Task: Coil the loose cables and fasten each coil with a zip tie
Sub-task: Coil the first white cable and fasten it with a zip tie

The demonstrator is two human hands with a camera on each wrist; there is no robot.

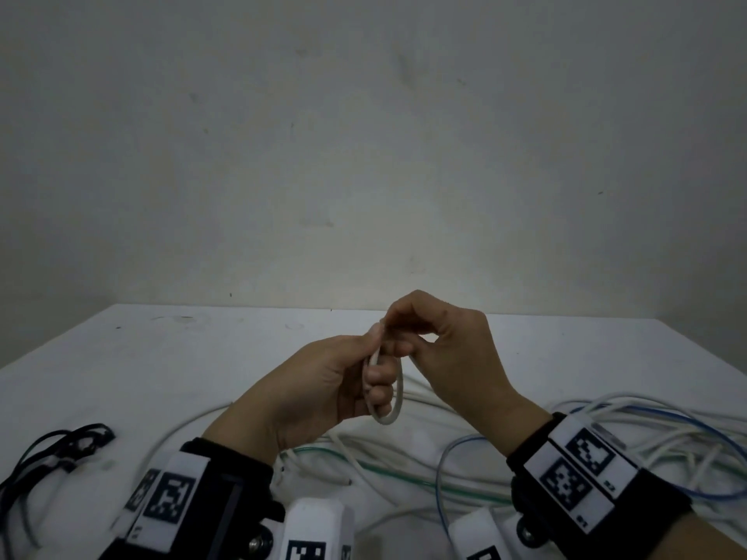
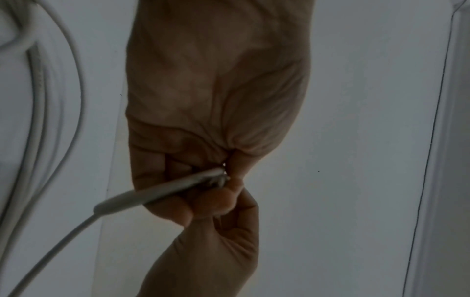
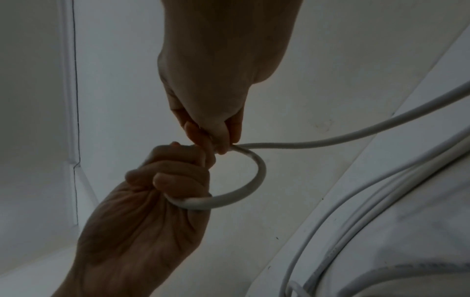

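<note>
Wrist straps with black-and-white square markers (image 1: 574,474) sit lowest in the head view, 1 on each forearm, above a white bench (image 1: 161,357) set against a pale wall (image 1: 364,135). Both hands are raised over the bench and meet at a white cable (image 1: 398,398). Curled into a fist, the left hand (image 1: 319,386) has its fingers (image 3: 178,176) clenched around 1 small loop of that cable, which curves out below the knuckles and back up to the thumb. Meeting it from above, the right hand (image 1: 448,349) pinches the cable between thumb and fingers (image 3: 221,130) right where the loop closes, touching the left thumb. From that pinch the free length runs off to the right, as the right wrist view shows. In the left wrist view the cable's thicker end piece (image 2: 157,193) pokes out of the left fist. On the bench under the hands lies a loose tangle of cables (image 1: 465,450), mostly white, with 1 green and 1 blue strand among them. A black bundle of cable (image 1: 60,450) rests near the left edge, well apart from the tangle.
</note>
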